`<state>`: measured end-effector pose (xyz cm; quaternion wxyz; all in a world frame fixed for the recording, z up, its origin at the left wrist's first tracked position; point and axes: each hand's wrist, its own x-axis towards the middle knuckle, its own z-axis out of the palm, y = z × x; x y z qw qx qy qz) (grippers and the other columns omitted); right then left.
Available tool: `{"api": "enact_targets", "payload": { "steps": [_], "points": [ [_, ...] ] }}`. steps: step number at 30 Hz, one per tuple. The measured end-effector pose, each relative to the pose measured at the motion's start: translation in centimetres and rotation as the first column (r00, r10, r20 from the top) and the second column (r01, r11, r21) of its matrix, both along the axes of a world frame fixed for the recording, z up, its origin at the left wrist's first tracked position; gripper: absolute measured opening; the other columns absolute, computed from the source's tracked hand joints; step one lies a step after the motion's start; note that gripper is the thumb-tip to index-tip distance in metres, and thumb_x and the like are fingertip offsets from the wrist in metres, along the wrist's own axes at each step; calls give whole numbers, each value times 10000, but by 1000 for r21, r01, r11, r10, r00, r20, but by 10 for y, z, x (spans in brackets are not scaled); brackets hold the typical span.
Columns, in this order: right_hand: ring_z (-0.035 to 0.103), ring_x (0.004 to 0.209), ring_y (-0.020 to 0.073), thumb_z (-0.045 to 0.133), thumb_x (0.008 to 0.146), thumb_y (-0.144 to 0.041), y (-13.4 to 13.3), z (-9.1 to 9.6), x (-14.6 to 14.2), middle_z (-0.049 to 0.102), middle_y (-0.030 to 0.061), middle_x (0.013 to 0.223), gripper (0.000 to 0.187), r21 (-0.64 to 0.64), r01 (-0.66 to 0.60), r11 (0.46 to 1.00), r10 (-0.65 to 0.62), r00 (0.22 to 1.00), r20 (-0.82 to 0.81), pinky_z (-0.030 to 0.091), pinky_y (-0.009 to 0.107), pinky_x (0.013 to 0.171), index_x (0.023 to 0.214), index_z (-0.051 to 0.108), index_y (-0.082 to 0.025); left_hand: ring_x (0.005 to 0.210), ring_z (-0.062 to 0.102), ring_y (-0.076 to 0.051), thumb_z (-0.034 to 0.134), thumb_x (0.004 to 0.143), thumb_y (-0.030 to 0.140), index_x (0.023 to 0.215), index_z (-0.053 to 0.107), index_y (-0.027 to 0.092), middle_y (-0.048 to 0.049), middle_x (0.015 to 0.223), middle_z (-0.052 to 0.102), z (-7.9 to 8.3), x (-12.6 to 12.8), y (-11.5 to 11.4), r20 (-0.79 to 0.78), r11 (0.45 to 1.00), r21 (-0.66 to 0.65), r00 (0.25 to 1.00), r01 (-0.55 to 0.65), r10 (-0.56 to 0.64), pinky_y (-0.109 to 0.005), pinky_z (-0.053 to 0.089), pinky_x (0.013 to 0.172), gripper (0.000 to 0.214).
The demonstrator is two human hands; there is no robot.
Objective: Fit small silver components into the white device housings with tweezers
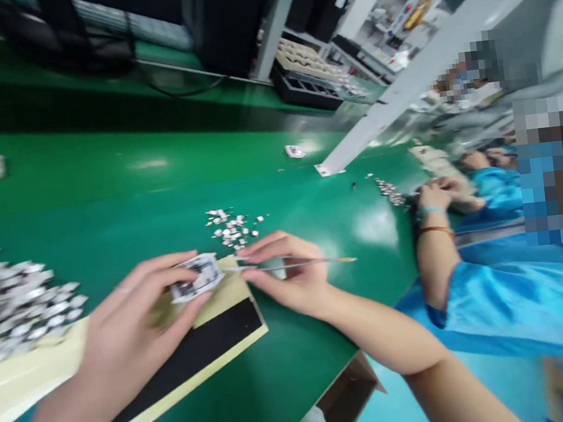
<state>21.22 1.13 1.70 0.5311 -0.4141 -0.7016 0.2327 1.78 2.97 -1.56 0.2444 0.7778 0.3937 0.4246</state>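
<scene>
My left hand (136, 313) is closed on a small white-framed part (197, 278) with a dark, patterned inside. The thumb and fingers grip it by its edges. My right hand (288, 271) pinches a pair of thin metal tweezers (311, 261), whose tips point left, close to the part's right edge. Blur hides whether the tips hold anything. Beneath my hands lies a cream-edged sheet with a black strip (215, 345). Just beyond my right fingertips, several tiny metallic pieces (233, 229) are scattered on the green table (158, 184).
A heap of small white-framed parts (20, 305) lies at left on a cream sheet. A slanted metal post (354, 139) meets the table ahead. At right, a co-worker's arm in a blue sleeve (511, 294) works beside another small pile (390, 191). A cardboard box (349, 398) stands below the edge.
</scene>
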Motion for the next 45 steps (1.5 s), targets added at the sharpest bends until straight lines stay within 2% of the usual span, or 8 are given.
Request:
{"api": "enact_targets", "payload": {
  "steps": [2,5,10,16,21,34,39,45],
  "points": [
    [634,787,145,648,704,-140,-3,2,2,660,22,812,132,17,5,1000,-5,1000,-4,534,294,702,799,576,-197,896,573,-140,586,762,258,815,578,170,-21,991,593,11,4,-1,-69,996,86,997,25,-19,-255,472,780,103],
    [632,784,175,661,688,-110,-7,0,3,659,40,817,201,38,-47,998,47,999,14,530,326,675,839,588,-221,945,559,-150,569,775,230,777,537,164,-51,1018,577,15,4,-1,-77,998,28,996,54,-51,-263,469,796,73],
    [625,793,180,652,686,-67,-10,-7,-7,653,50,839,289,49,-189,981,189,982,19,531,338,679,912,581,-233,972,545,-159,580,769,213,754,498,168,-64,1025,575,12,-1,0,7,994,-53,995,97,-97,-273,455,800,94],
    [626,792,172,651,673,-48,-12,-7,-13,645,45,829,251,67,-133,989,137,988,-68,525,329,693,857,588,-205,967,553,-169,588,761,201,726,513,169,-74,1009,591,13,-1,0,74,987,-95,989,131,-125,-280,446,801,89],
    [630,764,162,672,662,-89,-9,-4,-17,655,43,799,183,-33,-124,992,119,986,-116,517,307,693,793,595,-192,964,559,-184,613,740,206,697,508,165,-93,1009,597,13,-2,-3,119,992,-47,987,114,-108,-299,456,795,120],
    [636,717,166,675,666,-145,-2,-10,-19,646,36,746,117,-88,-119,989,102,979,-179,534,272,623,729,587,-189,946,574,-199,611,726,192,695,534,167,-87,1009,604,14,-1,-11,72,995,-10,993,96,-95,-312,470,787,87],
    [641,716,159,689,649,-136,-3,-10,-19,653,31,750,130,-108,-143,984,119,971,-210,539,255,627,727,605,-197,968,564,-201,616,727,191,711,504,169,-90,1022,594,13,0,-9,117,991,-71,988,114,-105,-325,462,809,115],
    [642,731,150,702,627,-123,-4,-9,-19,669,24,747,136,-147,-164,976,121,957,-265,540,240,646,709,635,-209,1040,531,-201,634,718,223,834,463,170,-115,1079,554,8,1,-9,325,942,-254,937,217,-128,-342,462,860,213]
  ]
}}
